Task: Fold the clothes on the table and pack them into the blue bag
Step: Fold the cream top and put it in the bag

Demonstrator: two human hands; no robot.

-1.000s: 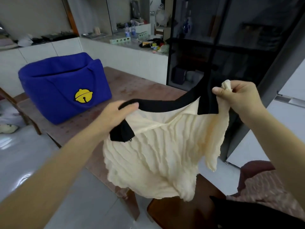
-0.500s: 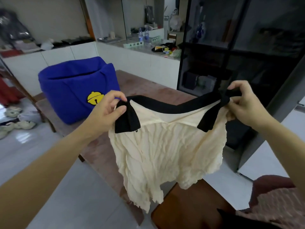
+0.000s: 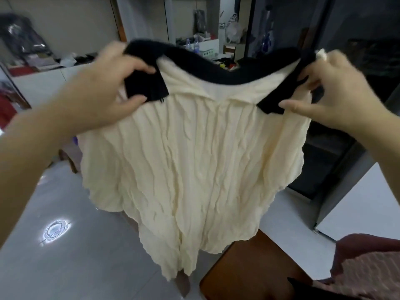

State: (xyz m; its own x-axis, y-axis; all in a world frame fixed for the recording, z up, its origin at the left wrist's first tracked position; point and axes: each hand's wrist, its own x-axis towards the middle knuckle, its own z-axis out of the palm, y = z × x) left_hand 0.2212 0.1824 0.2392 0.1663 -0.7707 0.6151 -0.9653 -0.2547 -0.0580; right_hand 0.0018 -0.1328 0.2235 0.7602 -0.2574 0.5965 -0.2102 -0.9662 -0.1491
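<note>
Head view, left hand and right hand raised, pinching shirt collar

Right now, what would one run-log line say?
step: pre-fold | left hand: grips black collar | right hand: grips black collar | cream top: held up, hanging, unfolded
</note>
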